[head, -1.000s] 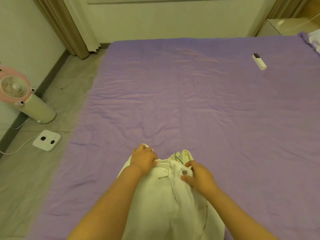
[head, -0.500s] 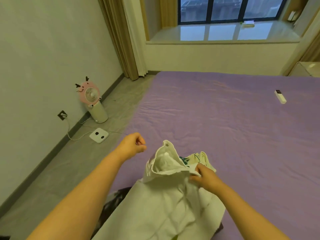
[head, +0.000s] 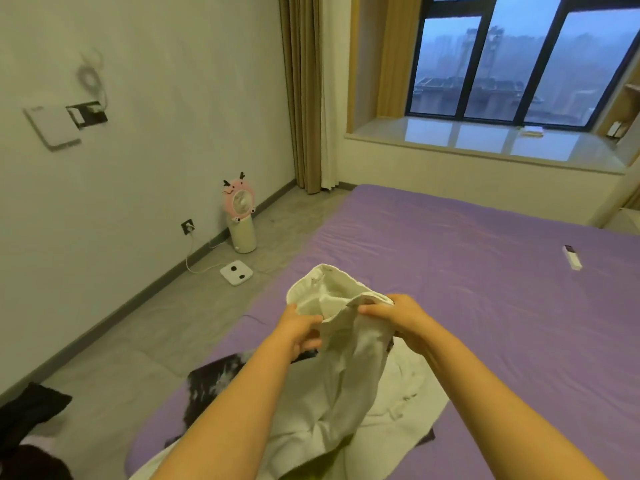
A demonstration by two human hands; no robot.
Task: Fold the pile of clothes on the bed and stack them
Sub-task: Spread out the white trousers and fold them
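Both hands: my left hand [head: 300, 329] and right hand [head: 398, 315] pinch the white garment [head: 346, 355] waistband.
Below grip: dark clothing [head: 214, 379] on purple bed [head: 485, 271].
Far right: remote [head: 571, 257].

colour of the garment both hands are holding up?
White, plain; the garment shows best in the head view, the only one, above the purple bed sheet.

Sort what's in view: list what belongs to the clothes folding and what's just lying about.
Job: white garment, gripped at the waistband by left hand and right hand; dark patterned garment under it; bed.

Lying about: remote on the bed; fan, scale and dark clothing on the floor.
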